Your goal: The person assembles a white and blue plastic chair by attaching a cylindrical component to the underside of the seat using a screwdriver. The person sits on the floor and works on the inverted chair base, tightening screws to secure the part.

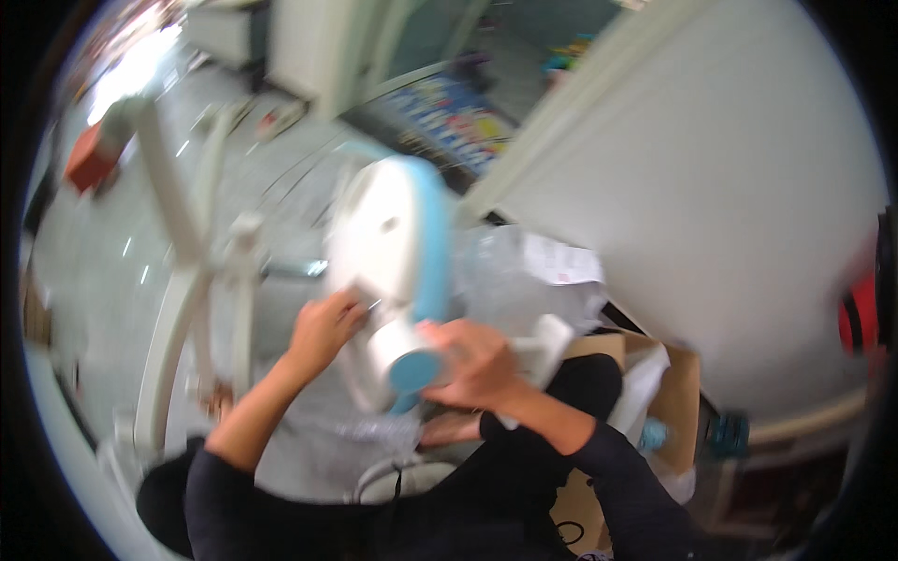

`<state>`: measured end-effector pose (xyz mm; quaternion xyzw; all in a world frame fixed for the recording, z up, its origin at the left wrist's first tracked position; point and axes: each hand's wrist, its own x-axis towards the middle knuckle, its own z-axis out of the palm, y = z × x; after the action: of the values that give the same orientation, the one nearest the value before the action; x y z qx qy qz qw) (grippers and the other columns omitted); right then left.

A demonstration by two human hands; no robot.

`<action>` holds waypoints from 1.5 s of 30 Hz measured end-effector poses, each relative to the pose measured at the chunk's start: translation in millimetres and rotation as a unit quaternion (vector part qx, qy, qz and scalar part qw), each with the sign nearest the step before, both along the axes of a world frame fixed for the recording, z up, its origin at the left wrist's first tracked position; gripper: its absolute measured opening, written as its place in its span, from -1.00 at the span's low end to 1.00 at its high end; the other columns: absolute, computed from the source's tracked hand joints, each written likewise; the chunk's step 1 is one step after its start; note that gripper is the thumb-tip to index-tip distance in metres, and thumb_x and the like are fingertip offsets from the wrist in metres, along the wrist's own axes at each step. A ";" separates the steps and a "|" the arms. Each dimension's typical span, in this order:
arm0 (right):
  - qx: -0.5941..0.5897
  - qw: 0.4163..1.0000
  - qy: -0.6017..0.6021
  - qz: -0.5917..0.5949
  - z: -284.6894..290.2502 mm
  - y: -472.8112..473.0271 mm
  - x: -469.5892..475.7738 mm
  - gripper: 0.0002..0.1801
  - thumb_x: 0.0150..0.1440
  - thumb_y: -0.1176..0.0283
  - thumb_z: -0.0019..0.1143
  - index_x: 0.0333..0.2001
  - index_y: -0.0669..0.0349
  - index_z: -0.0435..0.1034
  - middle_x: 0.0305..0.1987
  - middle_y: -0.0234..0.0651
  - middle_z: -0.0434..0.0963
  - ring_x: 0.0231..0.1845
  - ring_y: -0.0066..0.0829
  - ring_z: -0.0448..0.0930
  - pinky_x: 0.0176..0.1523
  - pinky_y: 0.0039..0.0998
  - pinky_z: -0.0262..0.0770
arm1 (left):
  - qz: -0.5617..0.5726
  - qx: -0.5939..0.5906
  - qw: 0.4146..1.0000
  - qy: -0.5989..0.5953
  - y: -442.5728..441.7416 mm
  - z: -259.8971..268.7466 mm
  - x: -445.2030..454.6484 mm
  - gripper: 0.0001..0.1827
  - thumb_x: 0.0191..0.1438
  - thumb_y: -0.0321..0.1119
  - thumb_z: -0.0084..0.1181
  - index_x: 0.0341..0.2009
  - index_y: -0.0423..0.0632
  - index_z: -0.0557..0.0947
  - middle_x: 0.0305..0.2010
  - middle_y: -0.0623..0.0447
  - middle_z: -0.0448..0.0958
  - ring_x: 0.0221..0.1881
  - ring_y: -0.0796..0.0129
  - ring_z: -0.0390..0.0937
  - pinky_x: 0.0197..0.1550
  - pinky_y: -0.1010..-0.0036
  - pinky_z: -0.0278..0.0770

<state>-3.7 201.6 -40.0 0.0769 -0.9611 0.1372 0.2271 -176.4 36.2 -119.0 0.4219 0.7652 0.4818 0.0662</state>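
Note:
In front of me is a white and light-blue plastic housing (382,231), tilted and blurred by motion. A white cylindrical part with a round blue end cap (415,372) sticks out at its near end. My right hand (477,361) is wrapped around the housing beside this cap. My left hand (326,329) has its fingertips bent together against the housing's left side. A thin shiny sliver shows by those fingertips, too blurred to name. Past my right hand extends a white bar-like part (547,343); whether it joins the housing cannot be told.
A white tubular frame (168,336) stands on the left, an orange-red block (91,158) near its far end. Clear plastic wrap and a printed sheet (561,259) lie against the wall (701,210). An open cardboard box (680,400) is at my right, my bare foot (449,429) below.

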 end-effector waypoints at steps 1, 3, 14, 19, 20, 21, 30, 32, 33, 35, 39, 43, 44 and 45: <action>0.006 1.000 0.004 -0.012 1.9 4.8 5.4 -0.25 -0.33 0.10 0.38 -0.02 0.15 0.34 -0.31 -0.27 0.47 -0.38 -0.26 0.53 -0.34 -0.32 0.46 | 0.003 0.003 1.000 -0.021 7.4 1.7 4.7 -0.88 0.01 -0.35 0.10 -0.42 -0.14 0.53 -0.55 -0.14 0.49 -0.55 0.04 0.46 -0.46 0.31 0.41; -0.001 1.000 -0.001 -0.003 1.6 4.4 6.8 -0.24 -0.28 0.13 0.35 0.03 0.15 0.30 -0.28 -0.25 0.43 -0.30 -0.23 0.51 -0.25 -0.31 0.44 | 0.033 0.013 0.998 -0.048 11.7 0.7 9.6 -0.90 0.01 -0.44 0.04 -0.46 -0.21 0.52 -0.58 -0.11 0.49 -0.57 0.20 0.47 -0.44 0.37 0.41; 0.064 0.985 0.159 -0.013 -68.4 -12.6 -10.7 -0.31 -0.27 -0.18 0.21 -0.12 0.00 0.36 -0.19 -0.33 0.47 -0.28 -0.22 0.51 -0.40 -0.21 0.48 | 0.026 -0.209 0.975 0.077 -15.3 -38.0 -34.5 -0.65 0.11 -0.15 -0.01 -0.32 -0.19 0.65 -0.53 -0.29 0.52 -0.51 0.02 0.54 -0.45 0.13 0.40; 0.059 0.987 0.146 -0.016 -55.8 -14.5 -13.2 -0.32 -0.28 -0.16 0.23 -0.15 0.03 0.37 -0.32 -0.36 0.47 -0.40 -0.25 0.51 -0.47 -0.26 0.45 | -0.016 -0.153 0.983 0.100 -6.3 -7.4 -27.3 -0.73 0.06 -0.31 0.00 -0.32 -0.26 0.63 -0.49 -0.28 0.54 -0.47 -0.03 0.54 -0.43 0.19 0.43; 0.060 0.985 0.161 -0.011 -49.3 -14.9 -16.6 -0.32 -0.28 -0.16 0.23 -0.16 0.04 0.37 -0.34 -0.37 0.47 -0.42 -0.26 0.51 -0.48 -0.27 0.44 | -0.010 -0.134 0.985 0.112 -8.4 -5.1 -27.7 -0.74 0.06 -0.32 0.00 -0.32 -0.25 0.63 -0.47 -0.28 0.54 -0.45 -0.04 0.54 -0.41 0.19 0.43; 0.064 0.983 0.172 -0.010 -45.9 -12.3 -15.4 -0.32 -0.29 -0.16 0.24 -0.16 0.04 0.37 -0.37 -0.37 0.47 -0.44 -0.26 0.50 -0.49 -0.28 0.44 | -0.010 -0.111 0.986 0.122 -5.5 -5.6 -25.8 -0.75 0.05 -0.34 0.00 -0.31 -0.25 0.63 -0.45 -0.28 0.55 -0.44 -0.04 0.55 -0.39 0.20 0.44; 0.095 0.977 0.190 -0.001 -50.8 -7.2 -14.7 -0.31 -0.32 -0.18 0.25 -0.19 0.05 0.38 -0.36 -0.35 0.45 -0.37 -0.26 0.50 -0.43 -0.28 0.44 | -0.026 -0.115 0.983 0.143 -2.8 -21.6 -33.0 -0.75 0.04 -0.41 -0.05 -0.21 -0.20 0.61 -0.35 -0.26 0.57 -0.32 -0.08 0.56 -0.29 0.17 0.47; 0.099 0.984 0.146 -0.005 -53.9 -6.7 -11.4 -0.31 -0.33 -0.19 0.25 -0.20 0.04 0.38 -0.33 -0.35 0.45 -0.34 -0.26 0.49 -0.40 -0.27 0.44 | -0.029 -0.136 0.983 0.124 0.5 -20.6 -27.0 -0.74 0.04 -0.42 -0.06 -0.21 -0.19 0.62 -0.33 -0.26 0.57 -0.30 -0.08 0.55 -0.27 0.16 0.47; 0.098 0.987 0.126 -0.004 -53.1 -8.2 -11.0 -0.31 -0.33 -0.20 0.25 -0.21 0.04 0.37 -0.32 -0.35 0.44 -0.32 -0.26 0.49 -0.38 -0.26 0.44 | -0.026 -0.149 0.982 0.116 -1.2 -16.5 -24.3 -0.74 0.03 -0.42 -0.06 -0.21 -0.18 0.62 -0.32 -0.26 0.57 -0.29 -0.08 0.55 -0.26 0.15 0.47; 0.088 0.988 0.129 -0.008 -53.8 -9.1 -4.6 -0.31 -0.32 -0.19 0.25 -0.18 0.02 0.37 -0.30 -0.34 0.44 -0.31 -0.25 0.49 -0.35 -0.26 0.44 | -0.048 -0.180 0.971 0.150 -3.3 -25.5 -29.8 -0.72 0.03 -0.41 -0.07 -0.16 -0.16 0.60 -0.34 -0.23 0.57 -0.30 -0.09 0.54 -0.26 0.15 0.47; 0.065 0.982 0.179 0.015 -41.4 -14.9 -5.8 -0.31 -0.29 -0.16 0.24 -0.12 -0.01 0.36 -0.26 -0.33 0.43 -0.31 -0.25 0.49 -0.32 -0.25 0.45 | -0.039 -0.136 0.952 0.273 -20.3 -73.0 -52.4 -0.63 0.05 -0.36 -0.09 -0.03 -0.10 0.53 -0.40 -0.20 0.56 -0.36 -0.11 0.53 -0.33 0.14 0.46; 0.072 0.978 0.196 0.011 -57.9 -10.7 -3.9 -0.29 -0.26 -0.14 0.24 -0.05 -0.05 0.34 -0.23 -0.32 0.42 -0.29 -0.23 0.48 -0.29 -0.24 0.46 | -0.055 -0.214 0.953 0.208 -14.6 -68.7 -50.6 -0.60 0.09 -0.28 -0.13 0.03 -0.04 0.48 -0.40 -0.19 0.55 -0.40 -0.05 0.52 -0.39 0.15 0.44; 0.071 0.980 0.186 0.005 -63.9 -10.0 -4.0 -0.29 -0.26 -0.14 0.24 -0.03 -0.06 0.33 -0.23 -0.32 0.42 -0.28 -0.22 0.48 -0.29 -0.24 0.46 | -0.061 -0.220 0.954 0.197 -13.2 -71.6 -52.3 -0.60 0.10 -0.26 -0.15 0.04 -0.04 0.47 -0.41 -0.19 0.55 -0.41 -0.03 0.51 -0.40 0.15 0.43; 0.071 0.981 0.178 0.001 -60.6 -9.0 -4.2 -0.28 -0.26 -0.13 0.24 -0.02 -0.06 0.32 -0.23 -0.32 0.42 -0.28 -0.22 0.48 -0.29 -0.24 0.46 | -0.063 -0.226 0.953 0.190 -11.8 -72.9 -54.3 -0.60 0.12 -0.24 -0.16 0.05 -0.03 0.46 -0.41 -0.18 0.55 -0.42 -0.02 0.51 -0.41 0.16 0.42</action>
<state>-8.0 192.6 -100.6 0.1173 -0.9124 0.0531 0.3886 -230.7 24.4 -191.9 0.5271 0.8244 0.2016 0.0430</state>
